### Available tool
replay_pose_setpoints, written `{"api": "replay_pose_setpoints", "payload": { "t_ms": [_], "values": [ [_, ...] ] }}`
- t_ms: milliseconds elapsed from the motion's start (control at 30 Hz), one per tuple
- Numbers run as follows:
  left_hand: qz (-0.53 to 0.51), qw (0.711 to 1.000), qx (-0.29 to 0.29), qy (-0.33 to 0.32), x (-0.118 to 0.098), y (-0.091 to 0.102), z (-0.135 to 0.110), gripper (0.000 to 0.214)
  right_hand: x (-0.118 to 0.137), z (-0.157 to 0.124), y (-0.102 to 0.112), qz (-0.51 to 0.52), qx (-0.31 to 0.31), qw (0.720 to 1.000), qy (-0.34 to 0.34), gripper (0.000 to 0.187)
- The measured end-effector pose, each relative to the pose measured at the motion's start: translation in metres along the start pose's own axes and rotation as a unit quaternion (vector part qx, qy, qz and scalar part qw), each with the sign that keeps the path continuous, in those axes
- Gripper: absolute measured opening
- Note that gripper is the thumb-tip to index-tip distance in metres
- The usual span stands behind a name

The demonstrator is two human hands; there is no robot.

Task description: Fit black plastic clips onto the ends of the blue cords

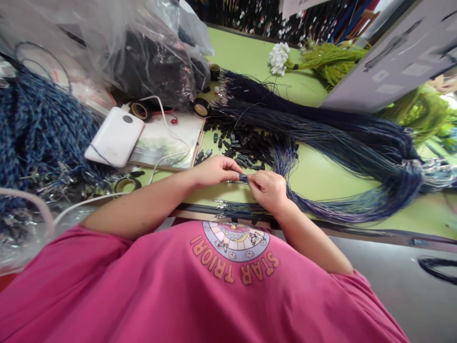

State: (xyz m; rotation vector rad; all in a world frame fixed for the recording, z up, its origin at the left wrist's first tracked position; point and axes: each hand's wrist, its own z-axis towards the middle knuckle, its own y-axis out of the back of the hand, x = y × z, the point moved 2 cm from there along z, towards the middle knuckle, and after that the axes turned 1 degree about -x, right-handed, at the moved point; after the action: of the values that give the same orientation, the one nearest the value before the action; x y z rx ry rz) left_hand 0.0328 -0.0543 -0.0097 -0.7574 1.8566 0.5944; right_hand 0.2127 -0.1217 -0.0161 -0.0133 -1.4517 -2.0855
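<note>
My left hand (217, 170) is closed in a pinch near the table's front edge, at a small black connector (243, 176). Right beside it, my right hand (268, 189) is closed with its fingertips on thin dark-blue wires at the connector's other side; the fingers hide most of them. A pile of loose black connectors (246, 143) lies just beyond both hands. Close to my right hand, the ends of a bundle of blue wires (283, 159) rest on the green table. More wires with bare metal ends (223, 206) lie along the front edge below my hands.
A long dark wire bundle (321, 124) stretches across the right. At left are a white power bank (114, 136) with its cable, a book (167, 138), tape rolls (202, 107) and a heap of blue twisted wires (39, 124). Plastic bags (160, 52) stand behind.
</note>
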Motion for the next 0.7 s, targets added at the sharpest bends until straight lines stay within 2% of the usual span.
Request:
{"api": "replay_pose_setpoints", "payload": {
  "t_ms": [100,233,300,367,400,433,467,500,533,567,600,667,700],
  "values": [
    [0.011,1.0,0.0,-0.012,0.003,-0.002,0.003,0.012,0.003,0.001,-0.005,0.017,0.028,0.999,-0.015,0.034],
    [-0.006,1.0,-0.007,-0.026,0.006,-0.002,0.006,0.014,-0.001,0.004,-0.001,0.114,0.045,0.987,-0.108,0.02],
    [-0.006,0.999,-0.02,-0.045,0.005,0.0,0.006,0.016,-0.003,0.006,0.007,0.142,0.105,0.975,-0.132,0.019],
    [0.006,0.998,-0.034,-0.057,0.004,0.002,0.005,0.02,-0.006,0.007,0.02,0.141,0.174,0.969,-0.105,0.02],
    [0.01,0.997,-0.04,-0.059,0.004,0.003,0.005,0.025,-0.01,0.007,0.028,0.139,0.186,0.968,-0.091,0.023],
    [0.011,0.997,-0.043,-0.057,0.004,0.005,0.005,0.032,-0.017,0.007,0.038,0.141,0.173,0.971,-0.09,0.026],
    [0.009,0.997,-0.044,-0.055,0.005,0.005,0.005,0.041,-0.027,0.007,0.048,0.152,0.124,0.974,-0.115,0.026],
    [0.007,0.998,-0.039,-0.055,0.005,0.006,0.005,0.048,-0.04,0.005,0.057,0.178,0.054,0.968,-0.169,0.024],
    [0.004,0.998,-0.031,-0.056,0.006,0.006,0.006,0.052,-0.056,0.003,0.066,0.209,-0.039,0.946,-0.244,0.021],
    [0.004,0.998,-0.025,-0.058,0.006,0.006,0.006,0.053,-0.072,-0.001,0.072,0.24,-0.15,0.903,-0.322,0.021],
    [0.003,0.998,-0.024,-0.059,0.007,0.005,0.007,0.051,-0.086,-0.005,0.072,0.296,-0.206,0.845,-0.396,0.023],
    [-0.006,0.998,-0.038,-0.054,0.008,0.006,0.008,0.045,-0.107,-0.014,0.064,0.387,-0.243,0.731,-0.508,0.02],
    [-0.013,0.998,-0.046,-0.049,0.008,0.006,0.008,0.042,-0.114,-0.017,0.058,0.423,-0.235,0.686,-0.543,0.017]
  ]
}}
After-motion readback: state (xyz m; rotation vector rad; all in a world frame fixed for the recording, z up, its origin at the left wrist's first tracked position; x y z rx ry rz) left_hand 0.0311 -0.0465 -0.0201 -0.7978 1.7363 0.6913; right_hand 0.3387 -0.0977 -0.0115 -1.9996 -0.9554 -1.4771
